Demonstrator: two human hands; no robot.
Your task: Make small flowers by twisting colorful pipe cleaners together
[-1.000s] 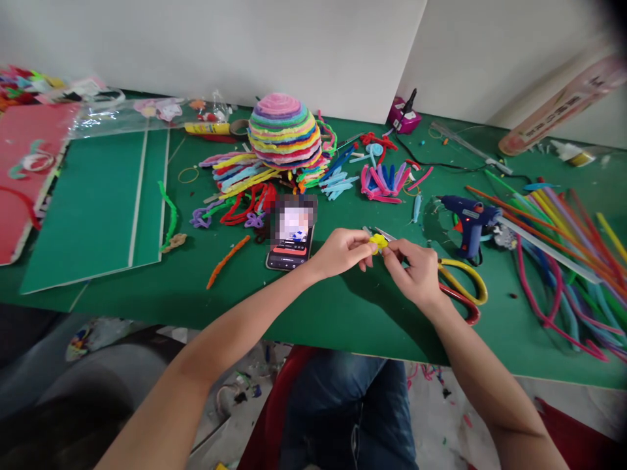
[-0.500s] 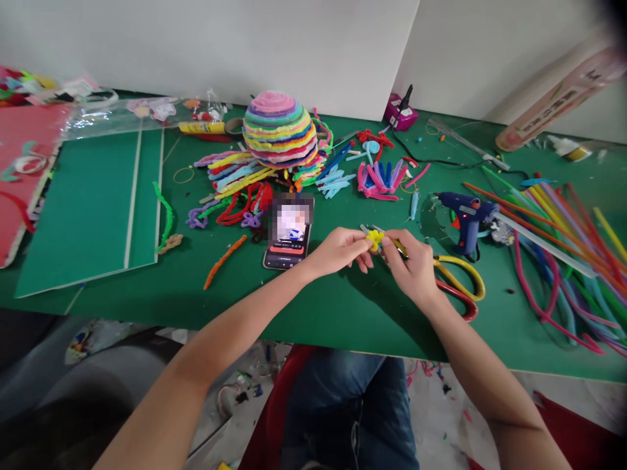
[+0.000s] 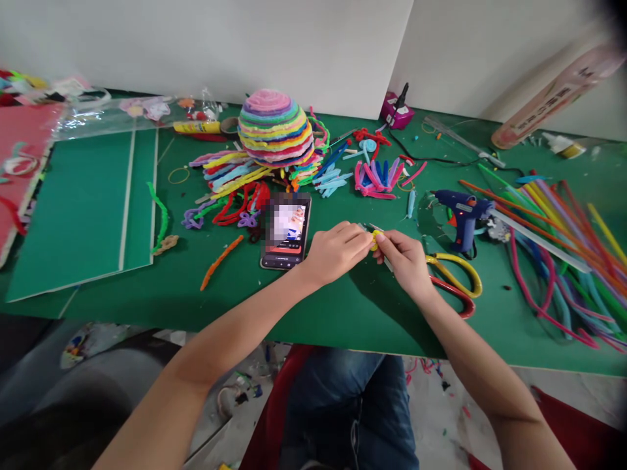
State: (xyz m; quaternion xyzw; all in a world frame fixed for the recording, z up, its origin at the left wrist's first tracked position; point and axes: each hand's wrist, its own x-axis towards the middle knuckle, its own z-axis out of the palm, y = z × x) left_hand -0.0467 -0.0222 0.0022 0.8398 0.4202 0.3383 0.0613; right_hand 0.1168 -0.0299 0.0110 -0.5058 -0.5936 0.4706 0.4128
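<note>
Both my hands meet over the green table [image 3: 343, 313], pinching one small yellow pipe-cleaner piece [image 3: 375, 239]. My left hand [image 3: 336, 251] is closed on its left side, and my right hand [image 3: 404, 261] grips its right side with thumb and fingers. Most of the yellow piece is hidden between the fingertips. Yellow-and-red handled scissors [image 3: 455, 287] lie under and just right of my right hand. A phone [image 3: 285, 230] lies just left of my left hand.
A striped multicolour dome [image 3: 275, 127] stands at the back amid loose pipe-cleaner pieces. A blue glue gun [image 3: 463, 215] sits right of the hands, long pipe cleaners [image 3: 563, 248] beyond it. Green boards [image 3: 83, 209] lie left. The table's front edge is near my lap.
My hands have closed tighter round the yellow piece, which shows less than before. The view has shifted slightly, so the table's things sit a little further left.
</note>
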